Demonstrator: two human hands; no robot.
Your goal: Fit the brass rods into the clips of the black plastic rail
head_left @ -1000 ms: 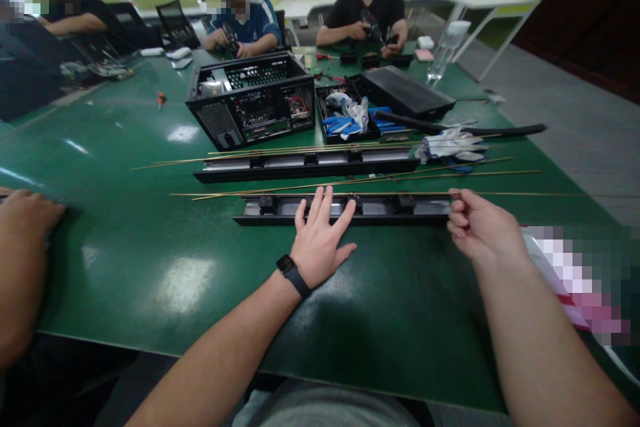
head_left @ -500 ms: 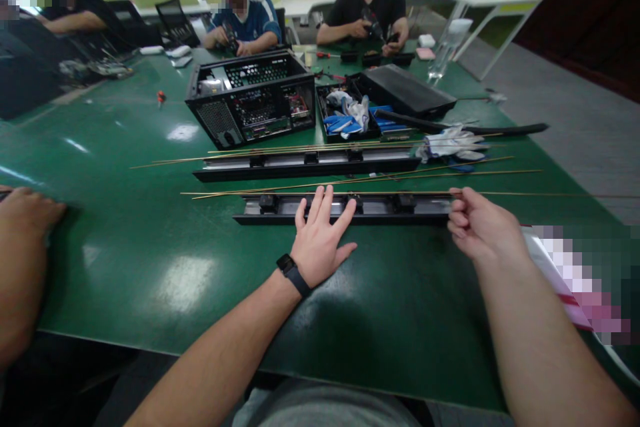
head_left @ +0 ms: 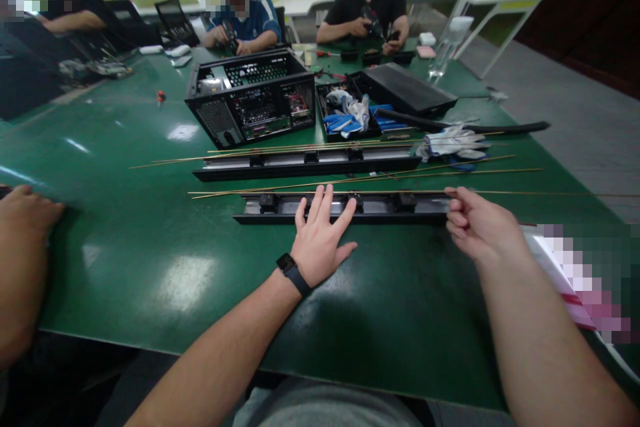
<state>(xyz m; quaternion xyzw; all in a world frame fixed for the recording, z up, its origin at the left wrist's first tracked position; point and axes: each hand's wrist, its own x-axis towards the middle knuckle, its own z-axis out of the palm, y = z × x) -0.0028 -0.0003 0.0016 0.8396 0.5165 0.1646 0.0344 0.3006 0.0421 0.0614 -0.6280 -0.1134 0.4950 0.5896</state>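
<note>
A long black rail [head_left: 380, 209] with clips lies across the green table [head_left: 150, 253] in front of me. My left hand [head_left: 320, 240], with a black watch on the wrist, rests flat on the rail's middle with fingers spread. My right hand [head_left: 477, 223] is at the rail's right end, fingers pinched on a thin brass rod [head_left: 550, 193] that runs along the rail's far edge. A second black rail [head_left: 305, 164] lies farther back, with more brass rods [head_left: 280, 150] beside it.
An open black computer case [head_left: 250, 99] stands behind the rails, next to a tray with blue-white gloves [head_left: 347, 115] and a black cover panel [head_left: 405, 90]. More gloves [head_left: 453, 141] lie at right. Another person's hand [head_left: 23, 213] rests at left; people work at the far end.
The brass rod pinched in my right hand has slid a little to the right along the near rail. My left hand stays flat on the rail.
</note>
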